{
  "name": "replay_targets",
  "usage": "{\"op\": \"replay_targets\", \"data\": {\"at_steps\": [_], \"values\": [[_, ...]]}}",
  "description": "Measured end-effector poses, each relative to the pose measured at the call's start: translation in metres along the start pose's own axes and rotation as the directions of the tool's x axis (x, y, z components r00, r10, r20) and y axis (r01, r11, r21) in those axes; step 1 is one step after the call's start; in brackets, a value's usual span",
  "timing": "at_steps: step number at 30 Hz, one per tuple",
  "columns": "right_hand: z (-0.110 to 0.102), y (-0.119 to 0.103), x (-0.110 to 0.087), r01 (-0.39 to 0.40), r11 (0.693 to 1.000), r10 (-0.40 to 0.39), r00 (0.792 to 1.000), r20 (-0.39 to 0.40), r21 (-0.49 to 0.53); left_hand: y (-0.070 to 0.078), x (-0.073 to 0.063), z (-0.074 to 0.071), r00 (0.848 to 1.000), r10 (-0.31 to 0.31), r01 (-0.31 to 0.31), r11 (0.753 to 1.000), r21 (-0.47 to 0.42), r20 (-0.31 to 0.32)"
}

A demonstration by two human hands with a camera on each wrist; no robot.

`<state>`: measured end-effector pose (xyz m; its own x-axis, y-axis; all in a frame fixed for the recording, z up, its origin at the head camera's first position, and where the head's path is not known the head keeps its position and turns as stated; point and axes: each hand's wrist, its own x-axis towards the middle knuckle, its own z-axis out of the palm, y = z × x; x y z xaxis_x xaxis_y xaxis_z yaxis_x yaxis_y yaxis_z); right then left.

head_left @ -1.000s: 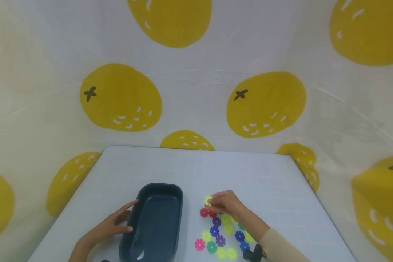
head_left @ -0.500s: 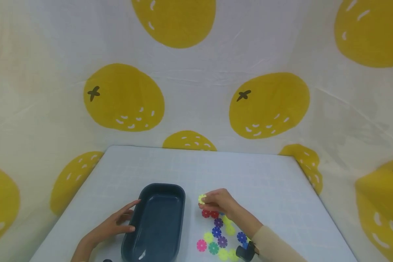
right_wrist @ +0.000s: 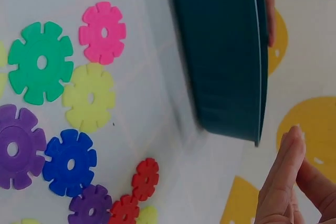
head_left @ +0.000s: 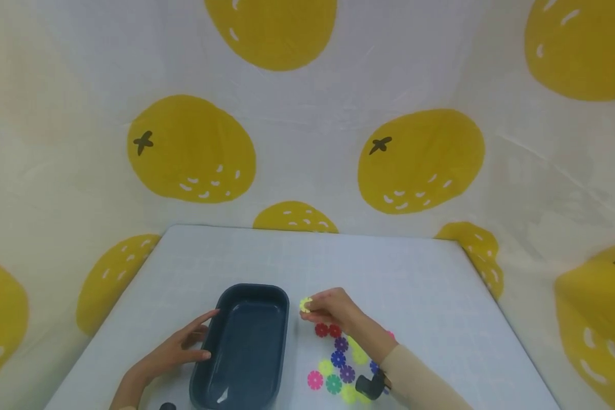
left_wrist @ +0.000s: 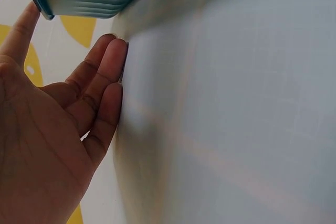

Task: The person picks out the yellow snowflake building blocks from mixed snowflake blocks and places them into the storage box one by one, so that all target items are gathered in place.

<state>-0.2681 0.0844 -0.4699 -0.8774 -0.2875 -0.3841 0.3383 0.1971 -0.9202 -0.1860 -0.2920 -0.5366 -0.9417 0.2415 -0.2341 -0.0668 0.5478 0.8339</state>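
A yellow notched plastic disc (head_left: 304,305) is pinched between the thumb and fingers of my right hand (head_left: 333,307), just right of the dark teal tray (head_left: 246,350). In the right wrist view that hand (right_wrist: 283,187) is beyond the tray's end, and the disc is hidden. My left hand (head_left: 171,353) touches the tray's left side, its index finger straight along the rim and its thumb at the edge. The left wrist view shows the other fingers (left_wrist: 107,61) loosely bent beside the table surface, under the level of the tray's rim. Nothing lies inside the tray.
Several notched discs lie right of the tray, among them a pink one (right_wrist: 103,32), a green one (right_wrist: 41,62), a blue one (right_wrist: 71,162) and a red one (head_left: 321,330). The right forearm (head_left: 415,376) covers part of them. A fruit-patterned cloth (head_left: 307,142) hangs behind the white table.
My right hand has moved left with the yellow disc, away from the other discs and closer to the tray. The left hand stays at the tray's side.
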Motion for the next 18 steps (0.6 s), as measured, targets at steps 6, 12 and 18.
{"op": "replay_targets", "data": {"at_steps": [6, 12, 18], "values": [[0.009, -0.009, -0.001, -0.016, 0.999, 0.015, 1.0, 0.015, 0.046, 0.001, 0.001, 0.0, 1.0, -0.001, 0.001, 1.0, 0.007, -0.003], [0.019, -0.012, 0.002, 0.004, 0.998, -0.005, 1.0, 0.018, 0.064, 0.0, 0.001, 0.0, 1.0, 0.012, -0.012, 1.0, 0.001, 0.004], [0.025, -0.013, 0.005, -0.011, 0.997, 0.01, 1.0, 0.01, 0.074, 0.001, 0.001, 0.0, 1.0, 0.018, -0.018, 1.0, -0.002, 0.007]]}}
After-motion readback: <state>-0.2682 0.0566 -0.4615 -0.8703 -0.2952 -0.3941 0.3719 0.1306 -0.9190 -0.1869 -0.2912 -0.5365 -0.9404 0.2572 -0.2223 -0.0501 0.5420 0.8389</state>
